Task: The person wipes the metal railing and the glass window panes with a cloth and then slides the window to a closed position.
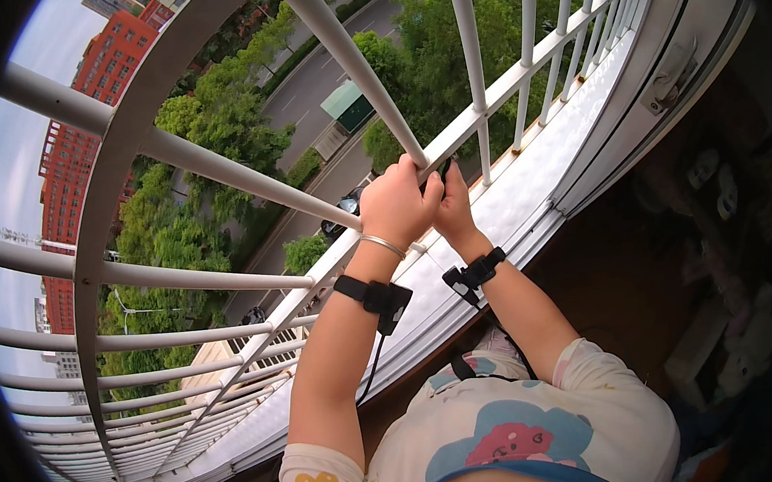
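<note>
Outside the window stands a white metal railing [507,90], its upright bars joined by a flat crossbar. My left hand [396,203] is closed over that crossbar, next to the foot of a thick bar. Close against it on the right, my right hand [453,205] has its fingers bent at the crossbar. A small dark object [445,168] shows between the right fingers; most of it is hidden, and I cannot tell what it is. Both wrists wear black straps with small boxes and cables. Above the strap on my left wrist sits a metal bangle [383,243].
Under the railing runs a white sill [423,279] with the window track along its inner side. A latch [671,82] is on the window frame at right. Far below lie a road [300,101], trees and a green-roofed shed [348,104]. Soft toys [748,348] lie in the dark room.
</note>
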Available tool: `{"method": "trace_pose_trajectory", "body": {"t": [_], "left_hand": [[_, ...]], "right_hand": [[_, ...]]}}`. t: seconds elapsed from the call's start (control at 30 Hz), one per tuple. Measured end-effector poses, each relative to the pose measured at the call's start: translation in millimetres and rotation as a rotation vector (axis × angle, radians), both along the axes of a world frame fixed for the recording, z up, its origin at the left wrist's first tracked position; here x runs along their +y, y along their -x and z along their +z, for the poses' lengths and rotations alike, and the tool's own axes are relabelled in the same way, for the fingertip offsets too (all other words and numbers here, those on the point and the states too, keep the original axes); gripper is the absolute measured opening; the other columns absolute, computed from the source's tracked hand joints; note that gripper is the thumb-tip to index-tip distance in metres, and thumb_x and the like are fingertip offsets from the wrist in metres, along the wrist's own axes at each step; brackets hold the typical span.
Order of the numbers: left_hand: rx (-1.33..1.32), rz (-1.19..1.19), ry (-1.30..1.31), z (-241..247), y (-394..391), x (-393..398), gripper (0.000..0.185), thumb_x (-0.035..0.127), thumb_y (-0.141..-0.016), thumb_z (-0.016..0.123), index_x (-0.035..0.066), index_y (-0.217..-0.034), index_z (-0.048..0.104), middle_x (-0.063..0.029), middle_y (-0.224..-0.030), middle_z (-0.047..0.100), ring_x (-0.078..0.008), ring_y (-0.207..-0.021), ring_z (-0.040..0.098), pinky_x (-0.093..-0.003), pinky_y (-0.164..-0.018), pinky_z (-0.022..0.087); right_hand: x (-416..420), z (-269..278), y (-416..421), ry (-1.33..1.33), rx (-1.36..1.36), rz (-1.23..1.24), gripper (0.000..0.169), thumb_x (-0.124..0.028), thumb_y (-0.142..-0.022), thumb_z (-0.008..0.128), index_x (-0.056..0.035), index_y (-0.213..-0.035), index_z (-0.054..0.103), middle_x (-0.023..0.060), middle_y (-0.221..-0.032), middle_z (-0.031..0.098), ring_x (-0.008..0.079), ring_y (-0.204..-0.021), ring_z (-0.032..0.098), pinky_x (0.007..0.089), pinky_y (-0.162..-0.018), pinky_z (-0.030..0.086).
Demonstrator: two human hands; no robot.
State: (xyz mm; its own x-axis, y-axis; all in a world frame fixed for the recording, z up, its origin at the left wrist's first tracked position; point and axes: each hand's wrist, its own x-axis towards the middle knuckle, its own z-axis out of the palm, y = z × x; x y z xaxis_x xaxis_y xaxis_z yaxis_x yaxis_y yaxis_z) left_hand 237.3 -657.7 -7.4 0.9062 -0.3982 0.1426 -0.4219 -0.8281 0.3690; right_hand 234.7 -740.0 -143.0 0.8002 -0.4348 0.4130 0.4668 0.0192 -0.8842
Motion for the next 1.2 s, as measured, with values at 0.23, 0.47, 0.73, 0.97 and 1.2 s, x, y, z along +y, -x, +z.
{"method": "trace_pose_trajectory", "body": {"t": [0.23, 0.47, 0.73, 0.97, 1.2], "left_hand": [[-0.126, -0.008, -0.058, -9.1, -0.4, 0.1, 0.033, 0.036, -0.085, 0.059, 0.008, -0.101, 0.06, -0.012, -0.079, 0.066, -0.0315, -0.072, 0.066, -0.043, -0.063, 0.052], [-0.111, 0.026, -0.095, -6.3, -1.1, -6.5, 0.035, 0.038, -0.082, 0.062, 0.008, -0.099, 0.062, -0.0111, -0.079, 0.066, -0.0294, -0.069, 0.066, -0.0408, -0.062, 0.052], [-0.205, 0.051, -0.155, -13.5, -0.1, -4.3, 0.035, 0.04, -0.082, 0.064, 0.008, -0.097, 0.063, -0.0112, -0.077, 0.066, -0.0278, -0.063, 0.066, -0.0387, -0.058, 0.053], [-0.141, 0.079, -0.142, -8.4, 0.1, -4.3, 0.036, 0.041, -0.082, 0.063, 0.009, -0.098, 0.064, -0.0104, -0.078, 0.066, -0.0277, -0.069, 0.067, -0.0402, -0.062, 0.053], [-0.16, 0.096, -0.119, -6.6, 3.7, -4.7, 0.033, 0.041, -0.083, 0.063, 0.01, -0.096, 0.064, -0.0095, -0.081, 0.066, -0.0287, -0.072, 0.066, -0.0404, -0.065, 0.051]], "right_hand": [[-14.3, -64.7, -14.9, 0.212, 0.194, 0.073, 0.022, -0.019, -0.087, 0.065, -0.0021, -0.093, 0.052, 0.019, -0.084, 0.059, 0.042, -0.082, 0.057, 0.0455, -0.068, 0.046], [-36.6, -178.1, -9.3, 0.28, 0.513, 0.258, 0.027, -0.007, -0.073, 0.065, -0.0017, -0.097, 0.053, 0.0192, -0.096, 0.06, 0.0424, -0.094, 0.056, 0.0454, -0.078, 0.046], [-35.8, -156.5, -21.6, 0.351, 0.559, 0.335, 0.022, -0.01, -0.074, 0.067, -0.002, -0.092, 0.056, 0.0172, -0.087, 0.061, 0.038, -0.087, 0.059, 0.0435, -0.075, 0.047], [-33.3, -10.4, -8.9, -0.023, 0.284, 0.426, 0.019, -0.017, -0.093, 0.061, -0.0031, -0.106, 0.059, 0.0046, -0.087, 0.062, 0.0114, -0.079, 0.057, 0.0291, -0.066, 0.046], [-44.9, 10.8, 13.3, -0.267, 0.273, 0.364, 0.014, -0.009, -0.097, 0.052, -0.0006, -0.105, 0.06, -0.0003, -0.084, 0.059, 0.0059, -0.076, 0.053, 0.0225, -0.065, 0.043]]}}
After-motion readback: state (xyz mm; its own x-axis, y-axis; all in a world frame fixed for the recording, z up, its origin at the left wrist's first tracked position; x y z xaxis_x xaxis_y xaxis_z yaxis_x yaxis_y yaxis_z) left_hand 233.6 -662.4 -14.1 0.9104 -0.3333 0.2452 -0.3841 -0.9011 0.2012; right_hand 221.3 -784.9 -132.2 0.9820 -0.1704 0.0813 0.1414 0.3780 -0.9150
